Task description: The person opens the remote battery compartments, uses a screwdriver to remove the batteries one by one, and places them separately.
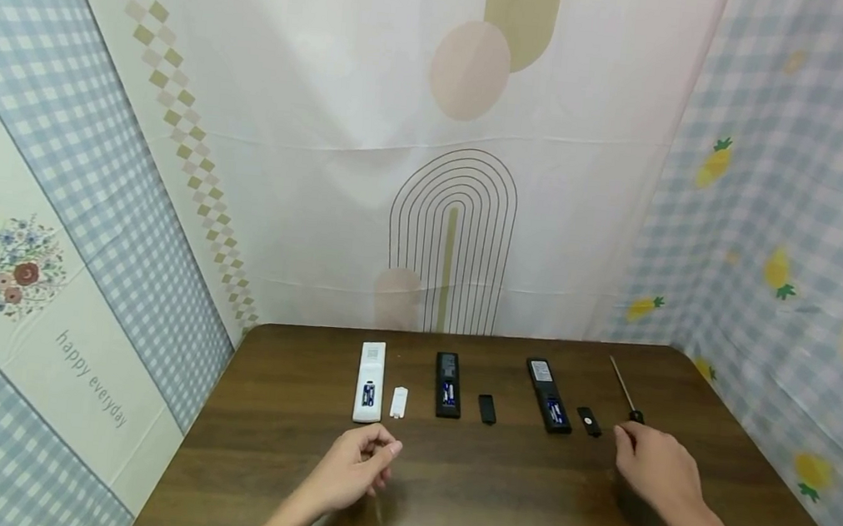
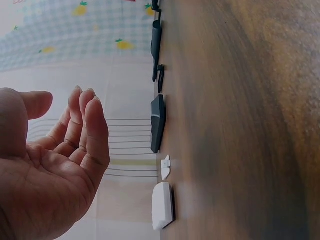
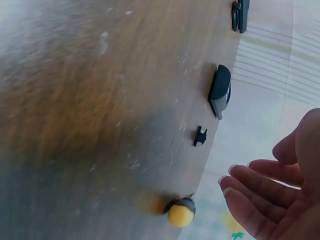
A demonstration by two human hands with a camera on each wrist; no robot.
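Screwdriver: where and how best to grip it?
Probably by the handle, right hand coming from the near side: it's thicker than the shaft, which points away, and its rounded yellow end faces near.

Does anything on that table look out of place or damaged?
No visible damage or spill. The white remote, middle black remote and slanted rightmost black remote look odd: batteries showing, covers lying beside them instead of fitted.

Head cam's up high, looking forward and down across the table (image 1: 491, 503). Both wrist cams sit way lower and closer, tipped sideways, facing the back cloth (image 1: 304, 228), and both catch the rightmost remote (image 1: 547, 389).
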